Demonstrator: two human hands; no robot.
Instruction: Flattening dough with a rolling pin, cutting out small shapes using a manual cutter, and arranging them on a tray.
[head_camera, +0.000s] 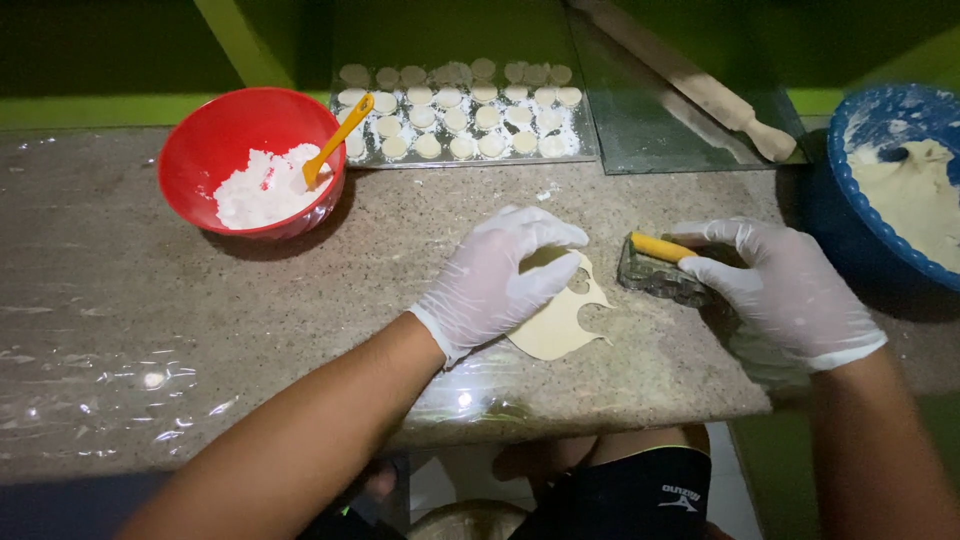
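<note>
Two bare forearms reach up from the lower edge over a speckled stone counter (200, 300), partly covered with clear plastic film, both hands in thin white gloves. At the counter's near edge lies a flat, pale sheet of dough (560, 320), ragged where round pieces have been cut from it. The left hand (500, 280) rests palm down on the sheet's upper left part, fingers (545, 235) curled loosely and pressing the dough rather than gripping it; one round hole shows just beside the fingertips. Just right of the sheet, the right hand (785, 290) angles inward, its thumb and fingers closed on the yellow handle (660, 246) of a clear plastic cutter (660, 278) that stands on the stone, close to the dough but apart from it.

Farther back at left sits a glossy red bowl (225, 130) of white flour with a yellow spoon (338, 138) leaning in it. Beside it, a floured tray (585, 150) holds rows of small dough rounds (460, 118). A wooden rolling pin (700, 90) lies diagonally on a glass panel, and a blue bowl (850, 180) of pale dough sits at far right.
</note>
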